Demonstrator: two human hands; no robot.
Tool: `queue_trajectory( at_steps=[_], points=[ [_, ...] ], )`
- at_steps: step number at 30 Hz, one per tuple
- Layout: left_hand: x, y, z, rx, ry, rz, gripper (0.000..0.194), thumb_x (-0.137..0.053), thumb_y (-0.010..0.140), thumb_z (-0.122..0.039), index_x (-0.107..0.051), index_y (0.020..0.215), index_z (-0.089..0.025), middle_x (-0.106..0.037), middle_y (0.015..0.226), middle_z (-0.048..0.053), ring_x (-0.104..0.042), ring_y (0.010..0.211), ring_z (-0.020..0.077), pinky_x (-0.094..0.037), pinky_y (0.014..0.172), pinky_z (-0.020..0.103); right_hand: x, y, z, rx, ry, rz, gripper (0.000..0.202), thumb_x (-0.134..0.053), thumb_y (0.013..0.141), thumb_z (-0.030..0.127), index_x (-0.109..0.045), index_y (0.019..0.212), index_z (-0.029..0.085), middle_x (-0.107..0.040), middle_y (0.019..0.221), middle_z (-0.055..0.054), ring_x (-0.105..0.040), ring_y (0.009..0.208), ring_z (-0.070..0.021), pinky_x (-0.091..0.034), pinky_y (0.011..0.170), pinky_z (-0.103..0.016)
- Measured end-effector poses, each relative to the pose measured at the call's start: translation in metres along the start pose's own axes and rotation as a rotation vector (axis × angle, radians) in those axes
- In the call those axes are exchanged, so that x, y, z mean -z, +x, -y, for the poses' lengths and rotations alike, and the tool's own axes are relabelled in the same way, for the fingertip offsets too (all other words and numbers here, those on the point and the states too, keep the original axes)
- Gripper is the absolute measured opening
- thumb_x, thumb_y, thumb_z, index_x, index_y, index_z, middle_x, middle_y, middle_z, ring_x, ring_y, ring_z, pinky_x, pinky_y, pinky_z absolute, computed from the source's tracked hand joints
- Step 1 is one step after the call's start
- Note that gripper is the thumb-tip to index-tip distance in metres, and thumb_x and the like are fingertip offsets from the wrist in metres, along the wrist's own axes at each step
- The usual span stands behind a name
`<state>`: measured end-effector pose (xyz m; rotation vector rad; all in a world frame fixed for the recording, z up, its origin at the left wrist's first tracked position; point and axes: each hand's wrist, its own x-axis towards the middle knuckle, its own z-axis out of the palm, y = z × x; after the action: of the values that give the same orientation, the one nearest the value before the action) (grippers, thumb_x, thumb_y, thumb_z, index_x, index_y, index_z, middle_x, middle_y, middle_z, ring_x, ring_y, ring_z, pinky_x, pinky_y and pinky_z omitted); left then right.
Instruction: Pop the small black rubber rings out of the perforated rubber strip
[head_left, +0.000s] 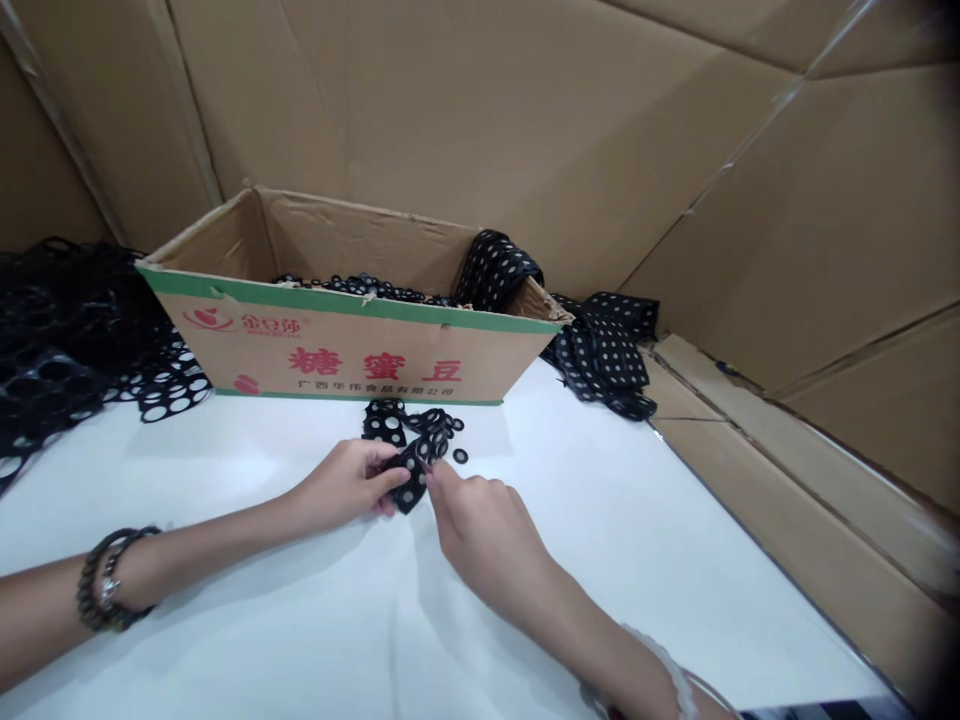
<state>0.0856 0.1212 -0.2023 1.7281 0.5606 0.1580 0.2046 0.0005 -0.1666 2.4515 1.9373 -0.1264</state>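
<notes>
My left hand [346,482] pinches a small black perforated sheet [409,492] with rows of round pale holes, thumb on top. At the sheet's right edge, the fingertips of my right hand [487,520] are pressed together; whether they grip the sheet or a single ring is too small to tell. Just beyond the fingers lie loose black rings [460,456] in a small heap. Another piece of the perforated sheet [384,424] rests beside that heap, close to the cardboard box [360,345].
Inside the box are many black rings [367,287], and a rolled dotted sheet [495,270] hangs over its right end. More dotted sheets [604,350] lie to the right. Punched-out black netting [60,350] is piled at left. Cardboard walls [450,110] enclose the white table [300,620].
</notes>
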Motion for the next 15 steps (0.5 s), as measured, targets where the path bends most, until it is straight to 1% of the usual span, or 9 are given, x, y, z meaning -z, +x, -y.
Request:
queue_trajectory(
  at_steps=[3, 5, 8, 10, 12, 15],
  points=[
    [0.002, 0.002, -0.001, 0.005, -0.103, 0.074, 0.019, -0.051, 0.075, -0.031, -0.056, 0.076, -0.013, -0.063, 0.074, 0.004, -0.059, 0.059, 0.0117, -0.045, 0.057, 0.021, -0.004, -0.003, 0.006, 0.047, -0.019, 0.048, 0.018, -0.029, 0.087, 0.020, -0.047, 0.083, 0.017, -0.055, 0.056, -0.002, -0.051, 0.050, -0.0157, -0.012, 0.045, -0.025],
    [0.003, 0.002, -0.002, 0.002, -0.148, 0.100, 0.016, -0.053, 0.074, -0.027, -0.057, 0.078, -0.012, -0.064, 0.075, 0.004, -0.060, 0.061, 0.0117, -0.045, 0.058, 0.021, -0.006, -0.003, 0.007, 0.041, -0.029, 0.084, 0.016, -0.031, 0.085, 0.018, -0.047, 0.081, 0.017, -0.056, 0.058, -0.003, -0.052, 0.051, -0.0162, -0.011, 0.045, -0.025],
    [0.003, 0.001, -0.003, 0.020, -0.140, 0.092, 0.015, -0.053, 0.073, -0.025, -0.057, 0.079, -0.012, -0.064, 0.073, 0.004, -0.060, 0.063, 0.0129, -0.045, 0.057, 0.021, -0.008, -0.002, 0.007, 0.000, -0.054, 0.118, 0.014, -0.034, 0.080, 0.013, -0.048, 0.080, 0.016, -0.056, 0.059, -0.004, -0.055, 0.056, -0.0179, -0.011, 0.046, -0.025],
    [0.002, 0.000, -0.004, 0.039, -0.088, 0.064, 0.015, -0.052, 0.073, -0.027, -0.055, 0.076, -0.013, -0.063, 0.070, 0.003, -0.061, 0.063, 0.0140, -0.045, 0.056, 0.021, -0.009, -0.002, 0.008, -0.026, -0.077, 0.123, 0.017, -0.034, 0.076, 0.009, -0.048, 0.081, 0.016, -0.056, 0.060, -0.004, -0.055, 0.057, -0.0184, -0.011, 0.046, -0.026],
    [0.001, -0.001, -0.005, 0.042, 0.010, 0.042, 0.018, -0.049, 0.075, -0.032, -0.050, 0.070, -0.014, -0.061, 0.063, 0.001, -0.059, 0.056, 0.0131, -0.043, 0.051, 0.021, -0.010, -0.002, 0.009, -0.044, -0.093, 0.111, 0.020, -0.034, 0.074, 0.006, -0.049, 0.081, 0.015, -0.057, 0.060, -0.005, -0.055, 0.056, -0.0179, -0.011, 0.045, -0.026],
    [-0.001, -0.003, -0.006, -0.010, 0.260, -0.009, 0.026, -0.044, 0.076, -0.034, -0.040, 0.058, -0.017, -0.048, 0.049, -0.005, -0.047, 0.044, 0.0090, -0.033, 0.043, 0.019, -0.013, -0.003, 0.011, -0.040, -0.097, 0.097, 0.022, -0.034, 0.071, 0.003, -0.049, 0.081, 0.015, -0.057, 0.060, -0.005, -0.055, 0.054, -0.0169, -0.012, 0.044, -0.025]
  ],
)
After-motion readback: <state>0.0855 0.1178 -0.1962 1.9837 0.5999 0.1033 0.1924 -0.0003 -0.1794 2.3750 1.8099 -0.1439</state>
